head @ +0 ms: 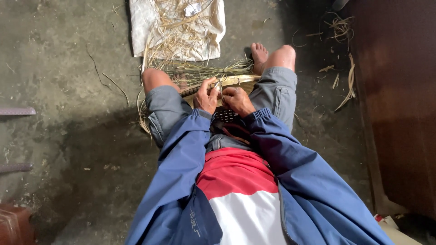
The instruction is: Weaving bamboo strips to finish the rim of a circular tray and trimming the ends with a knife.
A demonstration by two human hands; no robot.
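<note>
A pale cloth (150, 27) strewn with dry straw (175, 31) lies on the grey concrete floor (59, 68). Loose fibre scraps (340, 27) lie beside what seems a dark wooden wall (399, 90).

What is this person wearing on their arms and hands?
Both arms are covered by long blue jacket sleeves with gathered elastic cuffs at the wrists. The left hand and right hand are bare: no gloves, and no rings or watch that I can see.
</note>
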